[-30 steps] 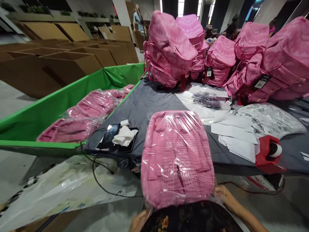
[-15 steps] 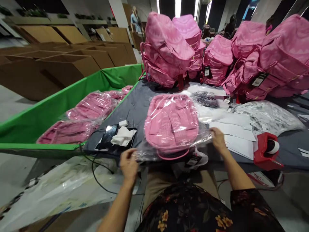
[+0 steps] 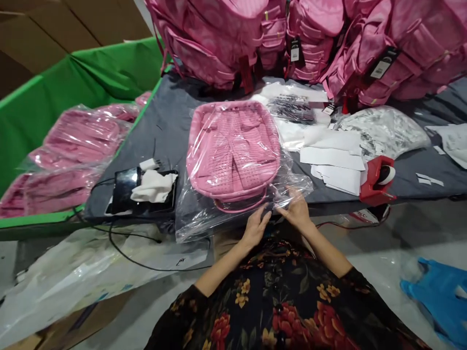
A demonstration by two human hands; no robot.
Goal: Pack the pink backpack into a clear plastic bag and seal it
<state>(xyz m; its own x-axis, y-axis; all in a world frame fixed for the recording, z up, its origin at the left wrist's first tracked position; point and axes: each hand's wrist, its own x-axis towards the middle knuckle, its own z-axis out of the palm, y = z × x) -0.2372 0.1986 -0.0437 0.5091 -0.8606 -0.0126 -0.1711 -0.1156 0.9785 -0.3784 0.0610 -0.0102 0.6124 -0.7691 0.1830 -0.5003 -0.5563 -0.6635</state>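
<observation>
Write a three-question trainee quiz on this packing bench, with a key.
1. True or false: the pink backpack on the grey table lies inside a clear plastic bag.
2. Which part of the bag do the left hand and right hand touch? A) the far closed end B) the near open end at the table edge C) neither end
3. Fill in: the red tape dispenser sits to the ____ of the backpack, beside the white paper sheets.

Key: 1 true; 2 B; 3 right.
</observation>
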